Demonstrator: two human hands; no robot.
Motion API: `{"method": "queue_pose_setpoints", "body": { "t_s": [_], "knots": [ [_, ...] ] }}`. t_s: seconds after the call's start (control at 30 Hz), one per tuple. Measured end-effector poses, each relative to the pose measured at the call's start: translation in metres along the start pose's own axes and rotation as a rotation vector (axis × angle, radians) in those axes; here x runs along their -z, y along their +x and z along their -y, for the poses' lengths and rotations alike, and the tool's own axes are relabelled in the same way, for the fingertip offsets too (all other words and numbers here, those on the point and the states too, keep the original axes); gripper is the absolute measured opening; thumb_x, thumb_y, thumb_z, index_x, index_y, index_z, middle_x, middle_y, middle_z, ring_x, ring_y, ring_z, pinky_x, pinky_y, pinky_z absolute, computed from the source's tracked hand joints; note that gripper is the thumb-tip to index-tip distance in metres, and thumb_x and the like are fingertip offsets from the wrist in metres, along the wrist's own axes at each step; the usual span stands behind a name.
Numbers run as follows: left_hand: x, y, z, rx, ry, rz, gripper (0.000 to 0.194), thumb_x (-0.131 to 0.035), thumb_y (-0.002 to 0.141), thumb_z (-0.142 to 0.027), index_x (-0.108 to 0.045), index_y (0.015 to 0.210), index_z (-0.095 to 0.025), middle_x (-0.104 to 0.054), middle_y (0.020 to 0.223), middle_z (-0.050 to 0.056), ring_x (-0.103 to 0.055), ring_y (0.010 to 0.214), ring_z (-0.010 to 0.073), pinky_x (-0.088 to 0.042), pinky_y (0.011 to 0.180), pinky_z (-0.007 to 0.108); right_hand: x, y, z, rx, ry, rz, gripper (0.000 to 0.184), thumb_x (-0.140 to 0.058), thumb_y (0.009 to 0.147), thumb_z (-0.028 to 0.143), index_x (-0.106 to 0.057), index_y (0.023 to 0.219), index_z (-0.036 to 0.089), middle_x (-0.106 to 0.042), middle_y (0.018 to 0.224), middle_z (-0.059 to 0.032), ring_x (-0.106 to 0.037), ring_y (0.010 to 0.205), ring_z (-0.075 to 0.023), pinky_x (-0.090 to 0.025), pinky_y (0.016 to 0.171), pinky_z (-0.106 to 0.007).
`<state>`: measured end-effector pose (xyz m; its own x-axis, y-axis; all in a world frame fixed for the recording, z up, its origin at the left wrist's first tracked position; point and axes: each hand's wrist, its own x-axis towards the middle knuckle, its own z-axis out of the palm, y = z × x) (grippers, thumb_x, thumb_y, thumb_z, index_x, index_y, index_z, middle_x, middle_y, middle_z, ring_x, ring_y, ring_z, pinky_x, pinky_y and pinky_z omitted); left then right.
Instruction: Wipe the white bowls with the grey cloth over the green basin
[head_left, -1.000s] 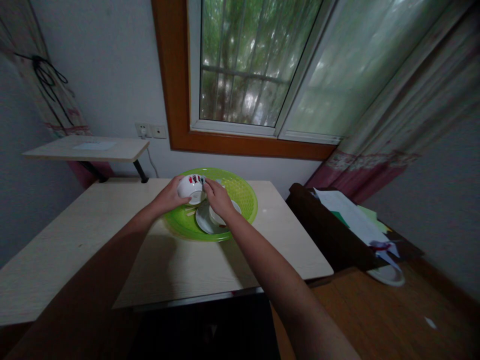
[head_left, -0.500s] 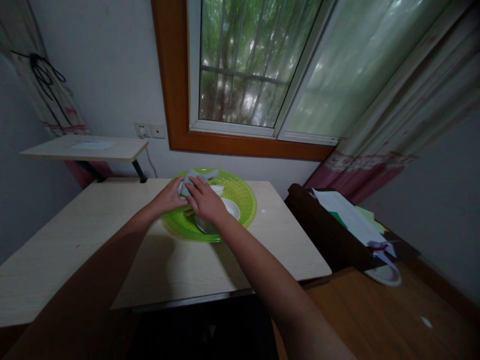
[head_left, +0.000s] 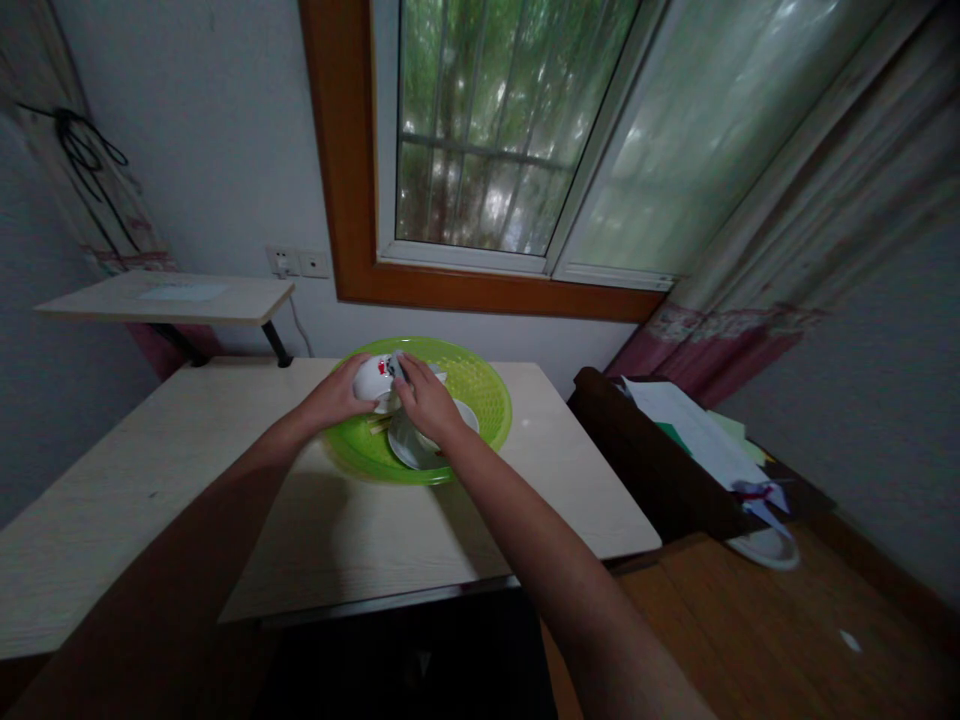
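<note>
My left hand (head_left: 339, 392) is closed round the side of a white bowl (head_left: 373, 379) with a red and black pattern, which is tilted above the green basin (head_left: 487, 385). My right hand (head_left: 421, 395) presses a grey cloth (head_left: 397, 367) against the bowl's right side; most of the cloth is hidden by the fingers. Under the right wrist, inside the basin, a second white bowl (head_left: 469, 414) stands on or beside a white plate (head_left: 405, 445). Pale chopsticks (head_left: 379, 425) lie just left of the plate.
The basin sits on a light wooden table (head_left: 555, 490) against the wall below a window. A raised shelf (head_left: 165, 297) stands on the left. To the right, a dark brown piece of furniture (head_left: 637, 460) holds papers (head_left: 690, 430).
The grey cloth went from the bowl's right edge over its outer bottom, covering it, then back to the right side. The left hand kept its hold on the bowl.
</note>
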<state>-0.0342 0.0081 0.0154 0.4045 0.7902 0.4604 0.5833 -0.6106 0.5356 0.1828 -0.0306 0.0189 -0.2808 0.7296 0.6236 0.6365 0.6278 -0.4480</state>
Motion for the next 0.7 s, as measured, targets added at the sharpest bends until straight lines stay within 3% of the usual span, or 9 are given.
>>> {"method": "queue_pose_setpoints", "body": {
  "t_s": [0.13,0.2,0.3,0.53,0.7],
  "knots": [
    [-0.002,0.000,0.001,-0.026,-0.013,-0.009,0.085,-0.079,0.062,-0.041,-0.049,0.138,-0.018,-0.057,0.142,0.017,-0.056,0.131,0.0366,-0.043,0.114,0.053,0.000,-0.001,0.012,0.237,-0.106,0.084,0.046,-0.049,0.103,0.030,-0.056,0.144,0.011,-0.049,0.156,-0.0156,-0.034,0.153,-0.0266,-0.030,0.128,-0.047],
    [-0.002,0.000,0.001,-0.041,-0.020,-0.020,0.084,-0.078,0.063,-0.042,-0.049,0.138,-0.018,-0.056,0.143,0.017,-0.055,0.132,0.0364,-0.042,0.115,0.053,-0.001,-0.001,0.016,0.289,-0.134,0.109,0.045,-0.049,0.103,0.028,-0.057,0.144,0.012,-0.049,0.156,-0.0144,-0.031,0.154,-0.0269,-0.030,0.127,-0.049],
    [-0.003,0.000,0.002,-0.033,-0.019,-0.033,0.085,-0.077,0.065,-0.043,-0.047,0.139,-0.018,-0.057,0.142,0.017,-0.056,0.131,0.0354,-0.042,0.114,0.054,-0.002,0.000,0.018,0.251,-0.147,0.074,0.046,-0.048,0.103,0.028,-0.055,0.145,0.012,-0.047,0.158,-0.0151,-0.032,0.153,-0.0273,-0.030,0.127,-0.049],
    [-0.002,0.000,-0.005,0.009,0.005,-0.014,0.080,-0.076,0.060,-0.037,-0.050,0.133,-0.018,-0.060,0.135,0.015,-0.058,0.125,0.0345,-0.045,0.111,0.052,0.001,0.002,0.003,-0.049,-0.081,-0.024,0.043,-0.043,0.106,0.031,-0.058,0.142,0.012,-0.059,0.144,-0.0185,-0.052,0.139,-0.0250,-0.039,0.122,-0.044],
    [0.000,-0.002,-0.008,0.044,0.008,-0.003,0.076,-0.075,0.062,-0.039,-0.049,0.131,-0.018,-0.061,0.130,0.014,-0.061,0.119,0.0332,-0.049,0.105,0.049,0.002,-0.001,0.010,0.120,-0.137,0.025,0.049,-0.049,0.103,0.033,-0.052,0.147,0.012,-0.049,0.155,-0.0178,-0.042,0.146,-0.0277,-0.033,0.125,-0.048]
  ]
}}
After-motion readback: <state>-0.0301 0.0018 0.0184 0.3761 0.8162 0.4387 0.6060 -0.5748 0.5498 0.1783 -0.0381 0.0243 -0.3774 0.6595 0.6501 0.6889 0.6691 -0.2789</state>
